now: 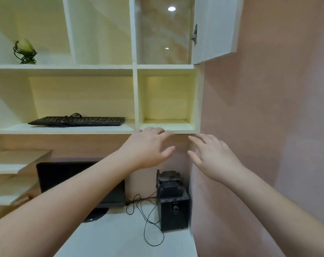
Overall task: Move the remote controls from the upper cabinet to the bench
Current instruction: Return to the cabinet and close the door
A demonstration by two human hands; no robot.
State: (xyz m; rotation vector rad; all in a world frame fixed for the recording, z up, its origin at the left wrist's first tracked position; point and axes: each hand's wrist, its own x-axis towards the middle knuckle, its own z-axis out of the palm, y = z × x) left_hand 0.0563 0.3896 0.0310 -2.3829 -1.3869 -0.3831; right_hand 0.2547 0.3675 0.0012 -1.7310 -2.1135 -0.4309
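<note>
Reaching up with fingers spread, the bare left hand and bare right hand hold nothing below the white open-doored upper cabinet; its shelf is out of sight.

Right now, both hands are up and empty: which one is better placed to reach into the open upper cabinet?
Probably the right hand: it sits nearer the open cabinet door, below that compartment. The left hand is further left. No remotes are visible.

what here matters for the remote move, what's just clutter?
Job: left hand and right hand, both empty; open upper cabinet. No remotes visible.
Clutter: keyboard, monitor, speaker, loose cable, plant ornament.
</note>
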